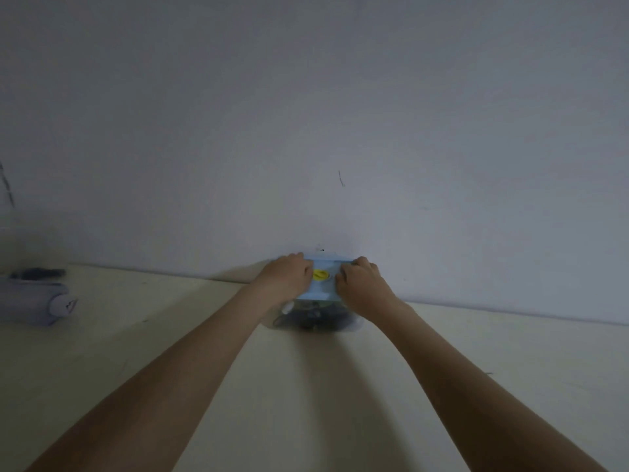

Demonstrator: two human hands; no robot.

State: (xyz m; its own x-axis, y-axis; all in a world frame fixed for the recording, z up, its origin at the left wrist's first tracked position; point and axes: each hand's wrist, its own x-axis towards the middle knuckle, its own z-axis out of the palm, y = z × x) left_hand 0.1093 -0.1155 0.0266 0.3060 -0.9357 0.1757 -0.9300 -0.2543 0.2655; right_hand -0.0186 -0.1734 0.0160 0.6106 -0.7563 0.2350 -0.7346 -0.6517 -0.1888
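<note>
A clear plastic container [318, 320] with dark contents stands on the pale table against the wall. Its light blue lid [321, 291] carries a round yellow knob [320, 275] in the middle. My left hand [289, 274] lies on the lid's left side with fingers curled over it. My right hand [361, 279] lies on the right side, its fingers curled the same way over the lid. Both arms stretch forward from the bottom of the view. Most of the lid's edges are hidden under the hands.
A grey rolled bundle [32, 303] with a white end lies at the table's far left, a dark object [39, 273] behind it. The pale table top [306, 386] runs to the grey-white wall [306, 131].
</note>
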